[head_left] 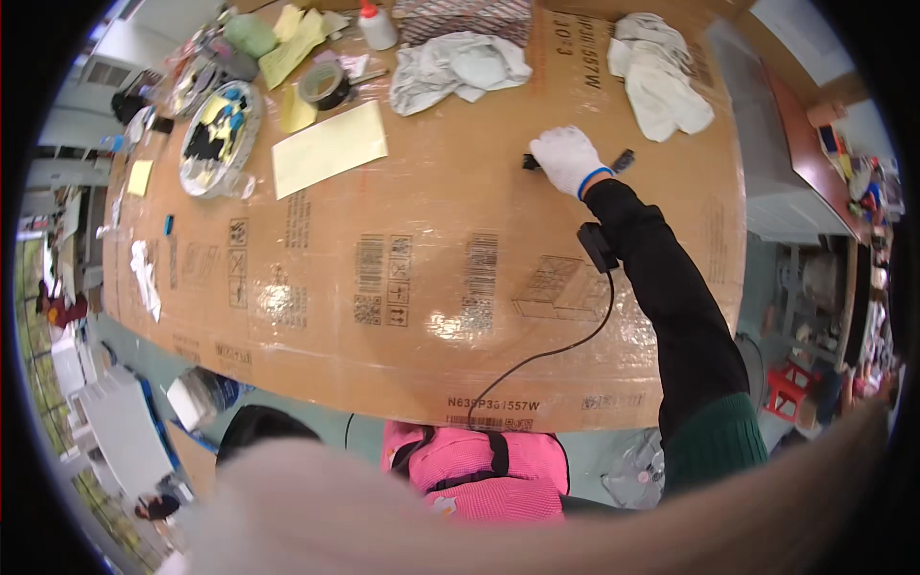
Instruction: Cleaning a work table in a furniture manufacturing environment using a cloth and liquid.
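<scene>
My right hand [570,158], in a white knit glove with a blue cuff, reaches over the far right part of the cardboard-covered table. Its fingers are closed, and the end of a small black piece [530,162] pokes out on their left side. A short dark strip [623,161] shows just right of the glove. Whether it joins the black piece is hidden by the hand. A black box [598,246] sits against my right forearm, with a thin cable running down toward my body. No left hand is visible.
Crumpled white cloths [460,72] and white gloves [661,77] lie at the back. Farther left are a yellowish sheet [331,149], a tape roll [324,84], a white squeeze bottle [378,27] and a white-rimmed tray [251,134] of scraps. Something blurred covers the lower edge.
</scene>
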The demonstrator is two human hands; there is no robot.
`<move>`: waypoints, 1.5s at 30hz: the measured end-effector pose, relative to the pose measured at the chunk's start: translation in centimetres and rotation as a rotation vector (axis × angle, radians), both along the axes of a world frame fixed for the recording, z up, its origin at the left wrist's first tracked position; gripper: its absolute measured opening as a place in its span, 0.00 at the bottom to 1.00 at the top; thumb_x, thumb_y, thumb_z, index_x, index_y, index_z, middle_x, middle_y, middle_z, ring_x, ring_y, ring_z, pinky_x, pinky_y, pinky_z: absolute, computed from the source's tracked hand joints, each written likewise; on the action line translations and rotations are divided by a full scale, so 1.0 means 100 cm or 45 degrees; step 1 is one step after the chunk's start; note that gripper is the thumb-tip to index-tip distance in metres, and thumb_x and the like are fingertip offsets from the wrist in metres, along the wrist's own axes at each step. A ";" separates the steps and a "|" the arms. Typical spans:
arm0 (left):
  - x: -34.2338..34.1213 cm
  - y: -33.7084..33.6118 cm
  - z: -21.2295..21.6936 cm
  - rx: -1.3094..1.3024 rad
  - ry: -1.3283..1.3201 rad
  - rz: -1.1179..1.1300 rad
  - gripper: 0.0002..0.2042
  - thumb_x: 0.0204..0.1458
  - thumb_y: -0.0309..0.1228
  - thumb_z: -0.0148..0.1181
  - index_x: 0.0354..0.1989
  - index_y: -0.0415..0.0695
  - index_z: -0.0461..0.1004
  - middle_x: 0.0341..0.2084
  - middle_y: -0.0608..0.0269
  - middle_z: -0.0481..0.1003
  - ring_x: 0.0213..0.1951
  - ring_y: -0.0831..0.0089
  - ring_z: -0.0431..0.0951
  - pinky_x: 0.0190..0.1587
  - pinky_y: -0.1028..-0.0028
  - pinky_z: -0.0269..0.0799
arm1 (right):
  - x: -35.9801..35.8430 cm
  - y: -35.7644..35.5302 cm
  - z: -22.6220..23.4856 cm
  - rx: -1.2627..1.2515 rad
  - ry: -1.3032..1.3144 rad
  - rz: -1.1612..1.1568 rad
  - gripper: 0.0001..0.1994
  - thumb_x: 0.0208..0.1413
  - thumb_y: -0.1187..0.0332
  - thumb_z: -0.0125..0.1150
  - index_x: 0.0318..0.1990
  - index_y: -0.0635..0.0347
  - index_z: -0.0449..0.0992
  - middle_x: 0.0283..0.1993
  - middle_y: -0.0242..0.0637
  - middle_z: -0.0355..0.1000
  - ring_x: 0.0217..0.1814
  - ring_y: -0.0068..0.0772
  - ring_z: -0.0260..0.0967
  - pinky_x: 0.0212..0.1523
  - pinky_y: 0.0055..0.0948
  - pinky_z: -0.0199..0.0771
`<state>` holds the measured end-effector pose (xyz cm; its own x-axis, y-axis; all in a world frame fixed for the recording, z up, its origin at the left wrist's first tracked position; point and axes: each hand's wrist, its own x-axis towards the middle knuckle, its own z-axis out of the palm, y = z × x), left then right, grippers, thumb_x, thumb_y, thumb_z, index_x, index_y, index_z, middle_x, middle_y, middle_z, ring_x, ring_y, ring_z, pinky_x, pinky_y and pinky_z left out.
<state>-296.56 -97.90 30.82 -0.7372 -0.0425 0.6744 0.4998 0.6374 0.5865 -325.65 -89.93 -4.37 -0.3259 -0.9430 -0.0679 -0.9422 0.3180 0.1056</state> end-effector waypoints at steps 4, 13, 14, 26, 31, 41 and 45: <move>-0.023 0.025 -0.008 -0.007 0.004 -0.098 0.09 0.57 0.28 0.55 0.32 0.34 0.75 0.30 0.54 0.78 0.31 0.64 0.78 0.42 0.62 0.73 | 0.009 0.004 -0.001 0.100 -0.087 -0.216 0.08 0.46 0.70 0.65 0.36 0.56 0.82 0.37 0.44 0.80 0.42 0.47 0.80 0.44 0.42 0.78; 0.016 -0.031 -0.023 0.154 0.315 0.083 0.08 0.55 0.26 0.56 0.32 0.31 0.75 0.29 0.52 0.78 0.32 0.63 0.78 0.37 0.63 0.74 | 0.022 0.074 0.024 -0.139 -0.537 -0.916 0.17 0.57 0.56 0.53 0.44 0.56 0.81 0.43 0.50 0.80 0.48 0.55 0.78 0.50 0.47 0.77; 0.015 -0.034 -0.026 0.182 0.353 0.103 0.08 0.55 0.25 0.56 0.32 0.31 0.75 0.29 0.52 0.78 0.32 0.63 0.78 0.37 0.64 0.74 | 0.002 0.091 0.021 -0.215 -0.520 -1.095 0.18 0.58 0.55 0.52 0.44 0.58 0.81 0.43 0.51 0.80 0.48 0.57 0.77 0.51 0.49 0.76; -0.051 -0.011 -0.218 1.474 -0.985 0.216 0.16 0.63 0.26 0.51 0.57 0.35 0.73 0.52 0.51 0.78 0.48 0.66 0.81 0.52 0.68 0.78 | -0.033 0.062 -0.007 0.001 -0.265 -1.385 0.17 0.59 0.58 0.58 0.49 0.60 0.75 0.45 0.50 0.79 0.46 0.50 0.81 0.45 0.45 0.79; -0.076 -0.001 -0.308 1.612 -1.302 0.245 0.17 0.66 0.30 0.52 0.60 0.37 0.71 0.52 0.54 0.78 0.46 0.70 0.80 0.52 0.69 0.77 | -0.042 0.083 -0.010 0.062 -0.126 -1.091 0.14 0.58 0.63 0.60 0.48 0.59 0.75 0.44 0.48 0.79 0.45 0.49 0.81 0.43 0.44 0.80; -0.127 0.055 -0.364 2.324 -1.298 0.135 0.20 0.68 0.41 0.52 0.62 0.43 0.67 0.54 0.55 0.74 0.49 0.66 0.77 0.53 0.67 0.76 | -0.007 0.088 0.021 0.265 -0.994 -0.627 0.17 0.44 0.59 0.60 0.40 0.59 0.81 0.34 0.52 0.80 0.39 0.50 0.81 0.40 0.44 0.80; -0.121 0.026 -0.383 2.267 -1.207 -0.086 0.19 0.66 0.43 0.55 0.58 0.45 0.70 0.44 0.62 0.77 0.44 0.68 0.78 0.46 0.69 0.77 | 0.047 0.040 0.080 0.282 -1.320 -0.438 0.26 0.50 0.49 0.61 0.45 0.64 0.75 0.36 0.48 0.80 0.40 0.45 0.81 0.42 0.40 0.79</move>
